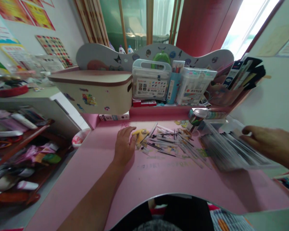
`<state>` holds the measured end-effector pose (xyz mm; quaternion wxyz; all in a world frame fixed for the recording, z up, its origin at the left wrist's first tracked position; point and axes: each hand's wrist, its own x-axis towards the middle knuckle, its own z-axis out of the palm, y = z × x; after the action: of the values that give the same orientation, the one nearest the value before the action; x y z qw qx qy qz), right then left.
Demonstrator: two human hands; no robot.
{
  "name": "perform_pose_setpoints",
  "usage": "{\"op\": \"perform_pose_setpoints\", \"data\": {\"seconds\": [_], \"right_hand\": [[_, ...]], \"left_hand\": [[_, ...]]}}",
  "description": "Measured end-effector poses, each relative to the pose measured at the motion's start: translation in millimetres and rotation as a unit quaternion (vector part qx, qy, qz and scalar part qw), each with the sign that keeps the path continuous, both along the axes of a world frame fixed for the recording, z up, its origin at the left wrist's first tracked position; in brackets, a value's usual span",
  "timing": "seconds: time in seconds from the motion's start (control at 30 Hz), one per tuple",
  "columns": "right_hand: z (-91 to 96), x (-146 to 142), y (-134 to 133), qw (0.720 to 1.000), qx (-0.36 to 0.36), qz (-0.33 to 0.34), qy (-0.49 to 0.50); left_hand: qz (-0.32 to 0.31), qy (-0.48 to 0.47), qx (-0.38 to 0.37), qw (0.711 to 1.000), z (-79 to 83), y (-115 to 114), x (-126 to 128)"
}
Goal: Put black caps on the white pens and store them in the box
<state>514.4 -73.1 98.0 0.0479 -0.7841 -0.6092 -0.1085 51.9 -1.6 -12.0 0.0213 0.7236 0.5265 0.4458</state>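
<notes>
My left hand (125, 142) rests on the pink desk, thumb and fingers apart, holding nothing. Just right of it lies a loose heap of thin pens and pen refills (170, 141), mostly clear with dark parts. A yellow cartoon picture (142, 134) shows beside my thumb. At the right, my right hand (257, 138) is closed over the far right side of a clear plastic box (231, 163). Many slim pen-like sticks (236, 144) fill this box. Motion blurs the box, and a shadow falls on the desk beneath its right end.
Behind the heap stands a clear jar (196, 118) with a silver lid. On the shelf are a lidded cream bin (98, 96), a clear marker case (150, 80), a blue pencil tube (174, 83), another marker case (196, 86) and a pen holder (223, 93). The desk's front edge curves inward.
</notes>
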Motion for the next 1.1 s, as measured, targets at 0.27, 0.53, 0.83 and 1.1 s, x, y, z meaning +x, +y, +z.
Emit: {"op": "perform_pose_setpoints", "data": {"seconds": [0.27,0.53,0.83,1.1], "right_hand": [[-6.1,-174.1,14.8,0.954,-0.049,0.286,0.077],[-68.2,-252.3,59.0,0.926,-0.053,0.351,0.131],[-112.0,-257.6,62.3,0.914,0.075,0.342,0.206],[-116.0,-262.2,55.9,0.897,0.079,0.363,0.238]], "left_hand": [[0.031,-0.059,-0.046,0.997,-6.8,4.4,-2.6],[0.040,-0.062,-0.064,0.995,-10.1,6.6,-4.8],[0.043,-0.069,-0.077,0.994,-9.3,6.7,-4.2],[0.041,-0.072,-0.094,0.992,-13.4,6.9,-4.6]]}}
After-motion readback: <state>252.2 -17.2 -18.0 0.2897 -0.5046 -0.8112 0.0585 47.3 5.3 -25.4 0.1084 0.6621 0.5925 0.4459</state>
